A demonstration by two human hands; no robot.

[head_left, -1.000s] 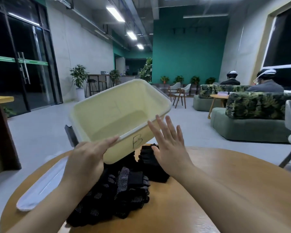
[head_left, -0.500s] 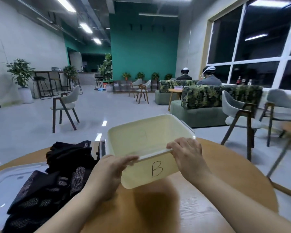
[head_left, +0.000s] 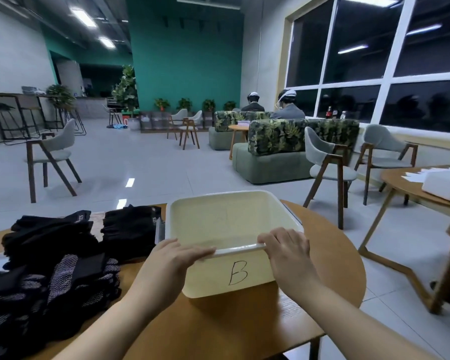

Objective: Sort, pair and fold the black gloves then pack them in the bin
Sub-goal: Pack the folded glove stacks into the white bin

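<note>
Both hands, left hand (head_left: 170, 266) and right hand (head_left: 287, 249), grip the near rim of the cream bin (head_left: 234, 275) beside the black gloves (head_left: 57, 268) on the table (head_left: 330, 258)

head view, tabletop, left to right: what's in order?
dotted black gloves → folded black glove stack → left hand gripping the bin's near rim → bin marked B → right hand gripping the same rim → bare table edge.
</note>
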